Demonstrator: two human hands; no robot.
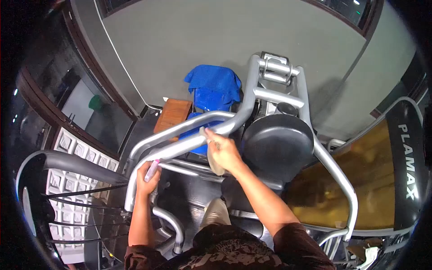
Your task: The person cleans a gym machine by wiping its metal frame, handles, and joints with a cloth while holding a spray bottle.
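My left hand (147,176) is closed around a small clear bottle with a pink tip (152,171), beside the lower bend of a silver metal tube. My right hand (221,150) grips a pale beige cloth (213,158), which hangs below the fingers and touches the silver tube (180,146) of the exercise machine. A black round padded seat (278,144) is to the right of my right hand.
A blue chair (209,100) with a blue towel (215,81) stands by the grey wall, next to a brown wooden board (173,118). Another machine's panel marked PLAMAX (407,162) is at the right. White textured panels (67,189) are at the left.
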